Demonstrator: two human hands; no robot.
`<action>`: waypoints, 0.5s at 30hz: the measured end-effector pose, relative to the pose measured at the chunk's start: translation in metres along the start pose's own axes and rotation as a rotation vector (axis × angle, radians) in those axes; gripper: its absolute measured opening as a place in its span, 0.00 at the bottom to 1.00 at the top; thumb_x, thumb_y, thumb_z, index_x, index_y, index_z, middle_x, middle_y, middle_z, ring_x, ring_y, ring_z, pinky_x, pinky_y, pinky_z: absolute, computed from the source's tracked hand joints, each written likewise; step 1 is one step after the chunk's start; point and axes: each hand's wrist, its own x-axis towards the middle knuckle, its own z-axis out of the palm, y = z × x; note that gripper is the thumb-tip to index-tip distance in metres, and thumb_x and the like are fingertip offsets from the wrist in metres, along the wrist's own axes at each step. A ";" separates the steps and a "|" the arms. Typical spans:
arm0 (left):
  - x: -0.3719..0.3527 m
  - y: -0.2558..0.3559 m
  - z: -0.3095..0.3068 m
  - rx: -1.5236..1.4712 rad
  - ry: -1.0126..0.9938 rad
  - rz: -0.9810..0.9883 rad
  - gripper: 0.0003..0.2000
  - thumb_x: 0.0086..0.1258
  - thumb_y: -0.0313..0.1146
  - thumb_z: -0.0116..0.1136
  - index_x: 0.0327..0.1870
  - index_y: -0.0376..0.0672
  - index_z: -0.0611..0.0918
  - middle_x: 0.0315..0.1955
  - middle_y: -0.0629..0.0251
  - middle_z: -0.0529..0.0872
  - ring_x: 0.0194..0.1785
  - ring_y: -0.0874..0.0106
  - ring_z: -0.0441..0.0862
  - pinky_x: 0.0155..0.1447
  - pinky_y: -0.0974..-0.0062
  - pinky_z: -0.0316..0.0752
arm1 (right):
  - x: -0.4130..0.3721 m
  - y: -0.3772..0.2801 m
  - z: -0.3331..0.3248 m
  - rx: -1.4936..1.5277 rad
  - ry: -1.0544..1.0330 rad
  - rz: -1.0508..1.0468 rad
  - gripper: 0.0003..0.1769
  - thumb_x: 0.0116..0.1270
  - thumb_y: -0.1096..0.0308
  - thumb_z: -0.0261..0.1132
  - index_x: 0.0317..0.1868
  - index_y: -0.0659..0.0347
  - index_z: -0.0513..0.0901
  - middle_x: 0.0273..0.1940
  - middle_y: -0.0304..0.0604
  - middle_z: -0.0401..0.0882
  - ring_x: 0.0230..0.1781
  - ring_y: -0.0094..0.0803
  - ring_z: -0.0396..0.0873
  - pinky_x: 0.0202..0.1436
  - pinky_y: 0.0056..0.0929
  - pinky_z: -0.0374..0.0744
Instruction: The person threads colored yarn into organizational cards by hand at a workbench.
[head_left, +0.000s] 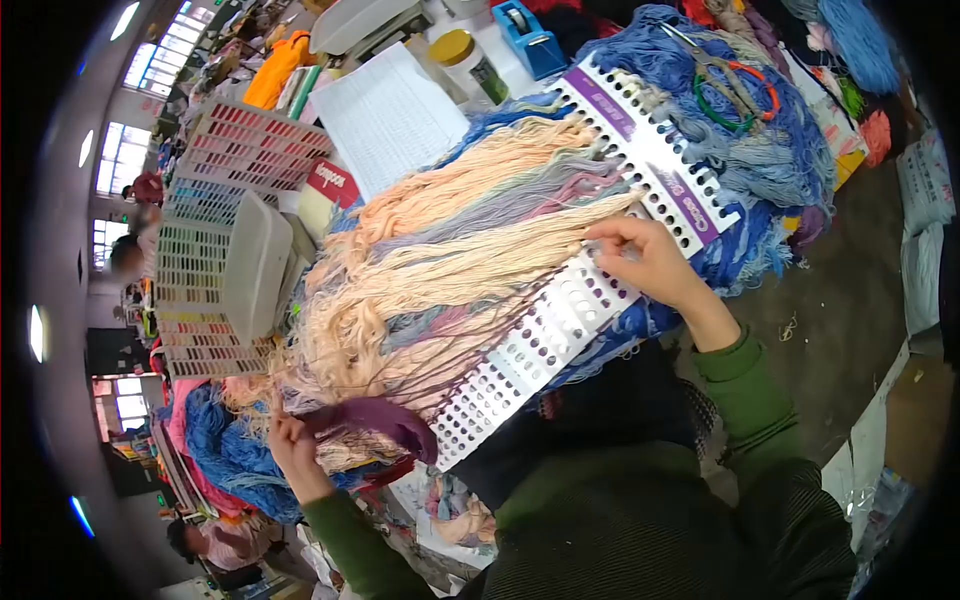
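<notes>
A long white card with punched holes (520, 358) lies diagonally across the pile, hung with thread in peach, grey, mauve and cream. At its upper part my right hand (645, 262) has thumb and fingertips pinched together by the holes, beside the cream threads (520, 225); what is between the fingertips is too small to make out. My left hand (292, 450), lower left, is closed round one end of a dark purple thread skein (375, 422). Thin purple strands (455, 370) run along the card's edge towards my right hand.
Scissors with red and green handles (735, 95) rest on blue yarn (800, 160). Behind are a thread color chart (190, 290), a white plastic bin (257, 265), a paper sheet (390, 120), a lidded jar (468, 65) and a blue tape dispenser (530, 40). Another person (225, 545) is lower left.
</notes>
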 end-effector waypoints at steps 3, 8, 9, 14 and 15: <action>-0.088 -0.051 0.067 0.410 -0.271 -0.044 0.10 0.63 0.29 0.45 0.42 0.37 0.74 0.12 0.79 0.61 0.11 0.87 0.54 0.15 0.90 0.49 | 0.001 -0.006 0.020 -0.127 0.086 -0.130 0.09 0.47 0.77 0.60 0.32 0.66 0.76 0.23 0.35 0.70 0.25 0.21 0.67 0.32 0.20 0.66; -0.142 -0.137 0.130 0.308 -0.638 -0.360 0.21 0.68 0.40 0.35 0.51 0.29 0.66 0.50 0.51 0.69 0.52 0.64 0.69 0.50 0.70 0.69 | -0.018 -0.043 0.068 -0.108 0.035 -0.139 0.03 0.47 0.78 0.60 0.21 0.66 0.73 0.25 0.38 0.70 0.26 0.24 0.67 0.31 0.21 0.66; -0.147 -0.147 0.140 0.238 -0.632 -0.401 0.21 0.68 0.39 0.35 0.52 0.29 0.65 0.52 0.51 0.68 0.54 0.64 0.68 0.51 0.69 0.68 | -0.022 -0.046 0.079 -0.033 0.008 -0.167 0.04 0.50 0.75 0.61 0.22 0.66 0.75 0.21 0.38 0.69 0.21 0.21 0.67 0.23 0.17 0.66; -0.155 -0.164 0.152 0.171 -0.790 -0.518 0.22 0.69 0.39 0.32 0.57 0.30 0.60 0.52 0.55 0.67 0.54 0.66 0.67 0.54 0.69 0.67 | -0.030 -0.060 0.112 0.509 -0.267 0.269 0.04 0.54 0.75 0.59 0.28 0.69 0.77 0.25 0.38 0.74 0.20 0.15 0.69 0.20 0.14 0.67; -0.154 -0.161 0.153 0.127 -0.780 -0.541 0.22 0.69 0.39 0.32 0.57 0.30 0.60 0.52 0.55 0.67 0.54 0.67 0.68 0.54 0.69 0.68 | -0.029 -0.062 0.113 0.583 -0.252 0.306 0.05 0.54 0.76 0.58 0.29 0.70 0.77 0.25 0.39 0.75 0.20 0.15 0.70 0.20 0.14 0.68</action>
